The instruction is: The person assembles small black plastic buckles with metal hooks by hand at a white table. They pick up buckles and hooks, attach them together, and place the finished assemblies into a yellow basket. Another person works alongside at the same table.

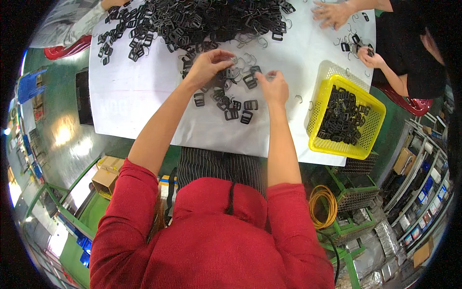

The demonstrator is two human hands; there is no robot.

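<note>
Left hand: our left hand is over the near fringe of the heap, fingers curled toward the thumb; we cannot tell whether it pinches anything.
Right hand: our right hand has its thumb at the edge of a black slide buckle; blur keeps us from telling whether it grips.
Loose buckles: between and just below our hands we see a scatter of black buckles, lying flat or overlapping.
Heap: a dense buckle pile fills the far middle of the white-covered table, blocking the space beyond our left hand.
Wire pieces: thin bent wires lie among the loose buckles, and one bent wire sits alone right of our right forearm.
Yellow basket: a perforated plastic basket takes up the table's right corner, part-filled with more buckles.
Neighbours: across to the right, a co-worker's spread hand is over the sheet, the co-worker's other hand near a few buckles; at upper left we see a grey sleeve.
Floor: cardboard box at left, coiled orange hose or cable at right.
</note>
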